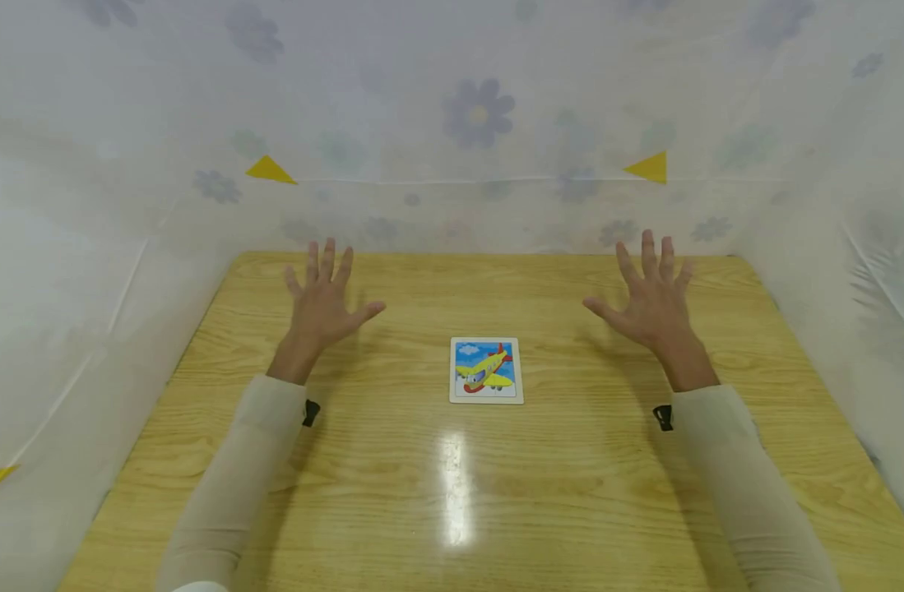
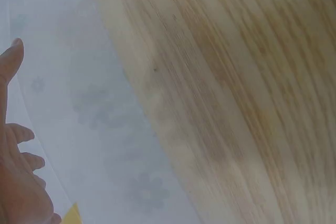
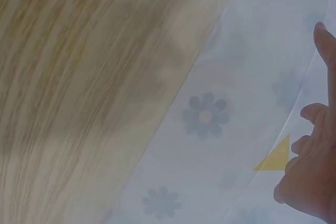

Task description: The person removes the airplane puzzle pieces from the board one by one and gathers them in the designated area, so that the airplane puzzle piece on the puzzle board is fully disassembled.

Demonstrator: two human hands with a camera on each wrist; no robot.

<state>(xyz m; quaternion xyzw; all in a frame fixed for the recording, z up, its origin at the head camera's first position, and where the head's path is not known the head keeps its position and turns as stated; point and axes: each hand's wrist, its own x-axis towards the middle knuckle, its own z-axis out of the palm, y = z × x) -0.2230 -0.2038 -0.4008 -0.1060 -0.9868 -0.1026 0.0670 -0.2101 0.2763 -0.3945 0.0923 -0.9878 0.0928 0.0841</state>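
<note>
A small square picture puzzle or card (image 1: 486, 371) with a pale border lies flat near the middle of the table; it shows a yellow and red cartoon airplane on a blue sky. To its left, my left hand (image 1: 320, 306) hovers over the wood with fingers spread and holds nothing. On the other side, my right hand (image 1: 651, 306) is likewise raised with spread fingers, touching nothing. Both hands are apart from the airplane picture. Each wrist view shows part of its own hand, the left hand (image 2: 21, 177) and the right hand (image 3: 312, 174), with no object in it.
The wood-grain table (image 1: 392, 493) carries a bright light reflection below the picture. Pale flower-patterned sheeting (image 1: 422, 99) rises behind the table and at both sides. Yellow triangles (image 1: 647, 168) are stuck on it. A small black device (image 1: 663, 418) sits under each cuff.
</note>
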